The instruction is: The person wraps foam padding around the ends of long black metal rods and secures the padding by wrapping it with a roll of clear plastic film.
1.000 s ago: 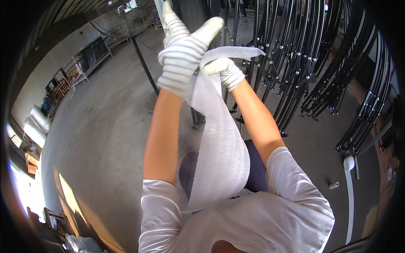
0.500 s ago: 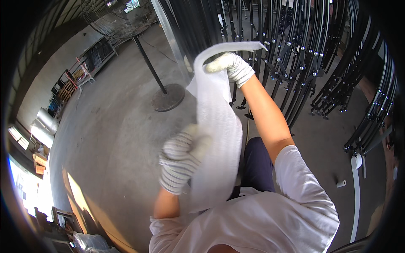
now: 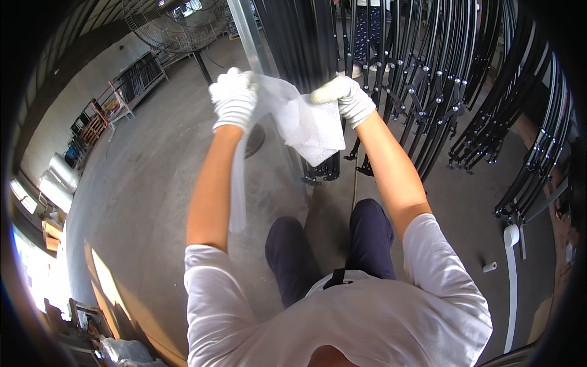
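A strip of thin white foam wrapping sheet [image 3: 313, 131] stretches between my gloved hands, across the front of a bundle of black metal tubes [image 3: 296, 40] hanging upright. My left hand [image 3: 234, 98] is closed on the sheet at the left, and a loose length trails down beside that forearm. On the right, my right hand [image 3: 343, 98] pinches the sheet's other part near the bundle's right side. Both hands wear white knitted gloves with striped cuffs. Below the sheet, the lower ends of the tubes show; the sheet hides their middle.
More black jointed frames [image 3: 422, 73] hang to the right. A metal post [image 3: 247, 37] stands just left of the bundle, and a floor fan [image 3: 168, 27] farther left. A white roll [image 3: 512, 235] trails its strip over the floor at right. Someone in patterned trousers [image 3: 367, 37] stands behind the frames.
My left hand has swung up and forward to the post, drawing the foam sheet from my lap across the bundle. My right hand stays near the same place, still gripping the sheet.
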The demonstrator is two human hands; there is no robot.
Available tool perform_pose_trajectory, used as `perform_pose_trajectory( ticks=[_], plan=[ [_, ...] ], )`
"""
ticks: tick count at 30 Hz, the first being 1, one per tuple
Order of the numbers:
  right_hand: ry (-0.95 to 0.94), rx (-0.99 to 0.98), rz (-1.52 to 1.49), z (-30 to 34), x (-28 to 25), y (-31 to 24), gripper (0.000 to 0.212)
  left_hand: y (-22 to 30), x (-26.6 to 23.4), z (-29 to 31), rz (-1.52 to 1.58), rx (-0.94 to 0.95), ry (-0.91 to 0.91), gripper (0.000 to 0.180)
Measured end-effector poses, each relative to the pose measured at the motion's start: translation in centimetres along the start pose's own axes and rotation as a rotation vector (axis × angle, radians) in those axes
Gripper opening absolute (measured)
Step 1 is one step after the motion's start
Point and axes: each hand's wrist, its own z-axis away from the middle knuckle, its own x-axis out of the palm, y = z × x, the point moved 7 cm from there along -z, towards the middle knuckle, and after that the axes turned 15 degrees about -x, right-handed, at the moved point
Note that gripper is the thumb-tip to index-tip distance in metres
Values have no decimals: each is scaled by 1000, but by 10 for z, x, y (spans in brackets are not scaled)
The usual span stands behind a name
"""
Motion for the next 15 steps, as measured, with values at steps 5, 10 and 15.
perform_pose_trajectory(
  ticks=[5,10,15],
  plan=[
    [38,-5,138,8,-18,-3,48,56,69,16,1622,-1118,-675,29],
    [133,-147,521,11,4,-32,48,108,69,4,2289,-317,-957,32],
    [316,-332,1051,28,19,-67,60,134,52,-1,2356,154,-1014,37]
  ],
)
